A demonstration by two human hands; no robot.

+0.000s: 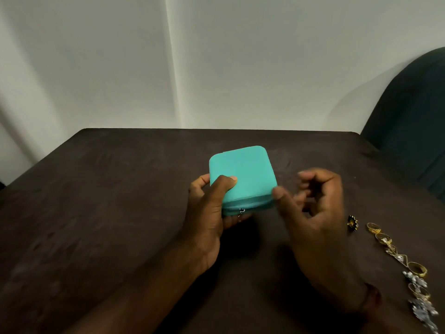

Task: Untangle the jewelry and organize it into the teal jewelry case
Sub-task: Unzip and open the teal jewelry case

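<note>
A pale wall (216,56) stands behind the dark brown counter (96,213), and a dark green chair (414,112) stands at the counter's far right corner. The left grip (212,208) holds the teal jewelry case (245,174) near the counter's centre, with the thumb pressed on the lid and the fingers wrapped round the left side and under the near edge. The case is closed. The right grip (315,213) is just beside the case's near right corner, fingers curled and motion-blurred. Whether it touches the case cannot be told. The tangled jewelry (397,256), gold rings and silver pieces, lies in a line on the counter at the right, apart from the case. The zipper pull (242,210) hangs at the case's near edge.
</note>
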